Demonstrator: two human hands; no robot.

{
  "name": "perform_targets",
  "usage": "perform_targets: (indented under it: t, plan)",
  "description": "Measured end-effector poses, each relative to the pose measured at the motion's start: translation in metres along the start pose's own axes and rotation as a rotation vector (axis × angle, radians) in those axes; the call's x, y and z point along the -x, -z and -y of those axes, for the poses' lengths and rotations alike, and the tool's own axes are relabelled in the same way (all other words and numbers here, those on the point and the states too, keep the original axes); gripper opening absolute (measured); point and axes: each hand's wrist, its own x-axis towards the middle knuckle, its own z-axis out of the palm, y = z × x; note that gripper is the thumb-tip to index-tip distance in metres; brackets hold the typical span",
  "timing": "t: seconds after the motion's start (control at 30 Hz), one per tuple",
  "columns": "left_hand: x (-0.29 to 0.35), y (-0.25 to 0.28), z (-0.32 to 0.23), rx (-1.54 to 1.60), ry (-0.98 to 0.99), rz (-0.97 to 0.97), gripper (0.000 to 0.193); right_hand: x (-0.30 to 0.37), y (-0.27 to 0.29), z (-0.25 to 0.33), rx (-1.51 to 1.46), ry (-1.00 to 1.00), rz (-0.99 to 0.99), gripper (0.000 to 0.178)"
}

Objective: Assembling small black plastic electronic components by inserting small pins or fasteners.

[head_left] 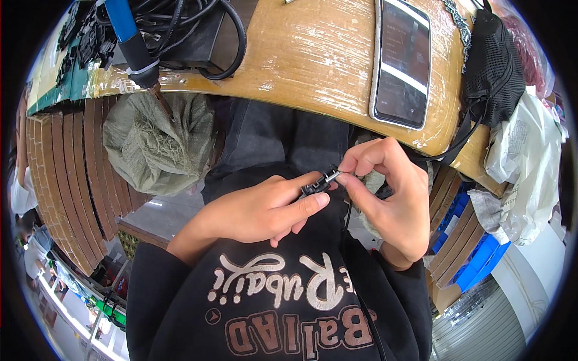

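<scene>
At mid-frame, your left grip (259,209) pinches a black part (313,187), partly finger-hidden, while your right grip (394,195) pinches a silvery piece (333,175) too small to identify.

We wear a black top (259,305), pale script (278,283) and brown block letters (301,331) on its front, with black sleeves (150,277) and dark trousers (259,138)

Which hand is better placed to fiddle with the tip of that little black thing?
Probably the right hand: its fingers pinch at the tip of the black part, while the left hand is busy holding the other end.
</scene>
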Motion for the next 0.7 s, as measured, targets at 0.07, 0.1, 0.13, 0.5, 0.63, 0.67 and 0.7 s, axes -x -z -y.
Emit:
perform_targets:
  t: [0.07, 0.1, 0.13, 0.5, 0.63, 0.67, 0.7]
  plan:
    - [0.002, 0.001, -0.003, 0.014, 0.005, 0.047, 0.049, 0.001, 0.002, -0.001, -0.050, -0.007, -0.001, 0.025]
    - [0.002, 0.001, -0.003, 0.015, 0.009, 0.047, 0.049, 0.001, 0.004, 0.002, -0.054, -0.018, 0.007, 0.026]
    - [0.002, 0.001, -0.003, 0.011, 0.004, 0.058, 0.049, 0.001, 0.004, 0.004, -0.057, -0.028, 0.015, 0.026]
    - [0.003, 0.003, -0.001, -0.028, 0.009, 0.083, 0.045, 0.005, -0.002, 0.012, 0.082, 0.084, -0.066, 0.019]
    - [0.005, 0.003, -0.004, -0.101, 0.019, 0.079, 0.046, 0.005, -0.002, 0.010, 0.081, 0.052, -0.059, 0.024]
    - [0.005, 0.003, -0.004, -0.138, 0.011, 0.064, 0.046, 0.005, -0.002, 0.008, 0.100, 0.075, -0.041, 0.022]
    - [0.005, 0.004, -0.003, -0.141, 0.007, 0.065, 0.046, 0.003, -0.002, 0.006, 0.104, 0.076, -0.044, 0.022]
